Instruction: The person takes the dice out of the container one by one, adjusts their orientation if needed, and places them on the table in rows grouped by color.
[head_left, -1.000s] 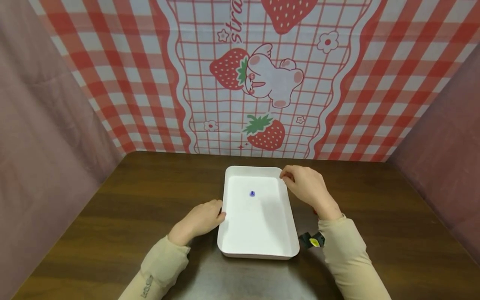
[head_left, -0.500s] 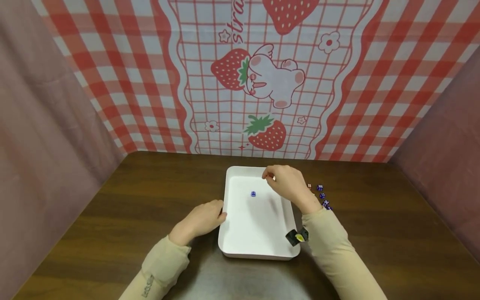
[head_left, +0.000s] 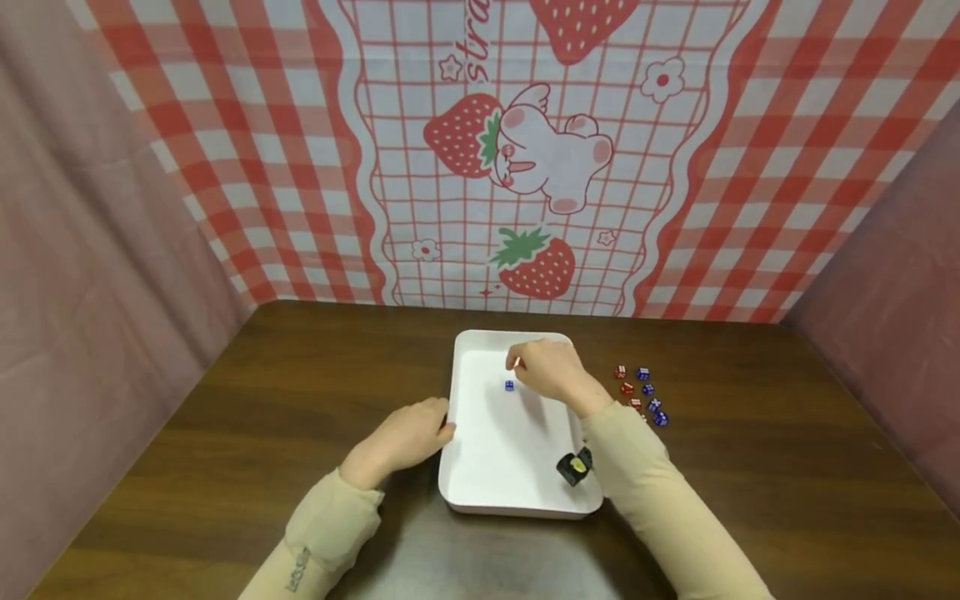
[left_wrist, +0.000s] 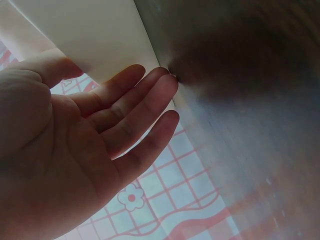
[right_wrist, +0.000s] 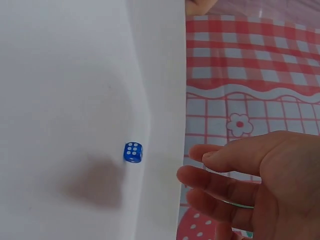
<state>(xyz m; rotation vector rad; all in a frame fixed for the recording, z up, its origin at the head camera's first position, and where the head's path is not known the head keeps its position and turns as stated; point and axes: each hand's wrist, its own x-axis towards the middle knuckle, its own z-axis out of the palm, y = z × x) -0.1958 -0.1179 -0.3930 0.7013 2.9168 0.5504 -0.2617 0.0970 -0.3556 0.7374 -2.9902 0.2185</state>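
A white tray (head_left: 517, 507) lies on the dark wooden table (head_left: 225, 417). One blue die (head_left: 509, 385) sits in its far half, showing six in the right wrist view (right_wrist: 133, 152). My right hand (head_left: 543, 367) hovers over the tray's far end, just above and right of that die. Its fingers (right_wrist: 215, 175) are loosely curved and close together. Whether they pinch anything is hidden. My left hand (head_left: 405, 437) lies flat on the table, its straight fingers (left_wrist: 150, 95) touching the tray's left wall (left_wrist: 100, 35).
Several red and blue dice (head_left: 641, 392) lie loose on the table just right of the tray. A strawberry-print cloth (head_left: 517, 158) hangs at the back, with pink cloth walls on both sides. A black wrist camera (head_left: 573, 467) sits on my right sleeve.
My right hand has moved left from the tray's far right corner to over the tray, uncovering the loose dice on the table. The left hand and blue die have stayed put.
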